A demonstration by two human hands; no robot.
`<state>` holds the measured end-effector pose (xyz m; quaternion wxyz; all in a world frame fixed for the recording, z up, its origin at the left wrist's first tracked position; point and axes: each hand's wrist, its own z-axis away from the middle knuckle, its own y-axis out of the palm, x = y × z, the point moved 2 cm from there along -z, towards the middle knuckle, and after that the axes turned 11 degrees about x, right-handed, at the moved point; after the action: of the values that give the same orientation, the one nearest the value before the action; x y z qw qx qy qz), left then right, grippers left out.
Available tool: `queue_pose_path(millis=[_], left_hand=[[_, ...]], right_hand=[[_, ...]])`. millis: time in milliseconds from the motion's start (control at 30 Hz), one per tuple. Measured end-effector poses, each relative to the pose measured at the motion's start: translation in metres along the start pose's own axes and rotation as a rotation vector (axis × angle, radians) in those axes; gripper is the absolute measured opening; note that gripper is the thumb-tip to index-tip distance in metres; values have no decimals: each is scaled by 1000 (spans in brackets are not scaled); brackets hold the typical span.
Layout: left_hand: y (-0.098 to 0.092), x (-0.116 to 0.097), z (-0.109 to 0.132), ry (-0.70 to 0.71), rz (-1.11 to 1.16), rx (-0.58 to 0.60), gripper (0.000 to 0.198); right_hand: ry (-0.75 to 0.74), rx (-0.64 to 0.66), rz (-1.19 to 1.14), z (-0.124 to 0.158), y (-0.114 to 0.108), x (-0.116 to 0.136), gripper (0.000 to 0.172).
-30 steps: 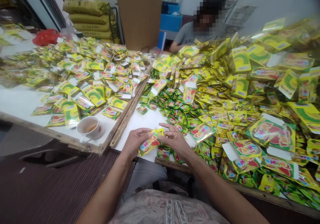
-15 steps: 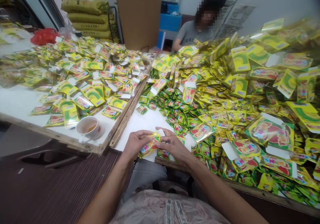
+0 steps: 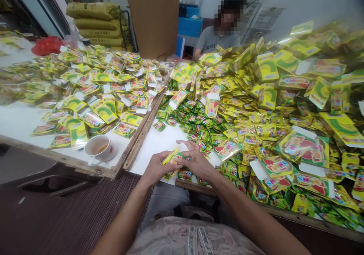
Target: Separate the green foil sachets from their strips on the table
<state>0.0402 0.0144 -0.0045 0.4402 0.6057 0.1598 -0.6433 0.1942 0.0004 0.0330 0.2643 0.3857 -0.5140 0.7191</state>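
My left hand (image 3: 156,168) and my right hand (image 3: 196,161) meet at the near edge of the white table (image 3: 159,143) and together grip one small yellow-green cardboard packet (image 3: 174,158). The left fingers curl round its lower end. The right fingers pinch its upper end, beside a white flap. A heap of small green sachets (image 3: 204,132) lies just beyond my right hand, with a large pile of flat yellow packets (image 3: 284,107) behind it and to the right.
A cup of tea (image 3: 99,148) stands on the left table (image 3: 19,120) near its wooden edge, below another spread of yellow packets (image 3: 99,84). A person in a grey shirt (image 3: 218,39) sits at the far side. Yellow sacks (image 3: 93,22) and a brown board (image 3: 153,18) stand behind.
Both hands have turned the packet between them, tilting it more edge-on. The view has shifted slightly to the right.
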Motion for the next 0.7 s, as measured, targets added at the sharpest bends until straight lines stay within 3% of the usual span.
queue_pose_path(millis=[133,200,300,367,533,700], left_hand=[[5,4,-1,-22,38,18,30],[5,4,-2,-30,79,2,33],[3,0,-3,-20,108,-47,37],[1,-1,-4,-6,93,-74,37],[3,4,-7,-20,102,-73,35],[14,10,-16,-37,109,-31,39]], right_hand=[[-46,199,-9,-1,-7,2,26],[-44,161,-12,0,-10,2,24],[-8,-77,46,1,-11,0,19],[8,-154,107,1,-9,-2,16],[16,-53,147,-3,-6,-6,22],[97,39,77,-3,-20,-9,21]])
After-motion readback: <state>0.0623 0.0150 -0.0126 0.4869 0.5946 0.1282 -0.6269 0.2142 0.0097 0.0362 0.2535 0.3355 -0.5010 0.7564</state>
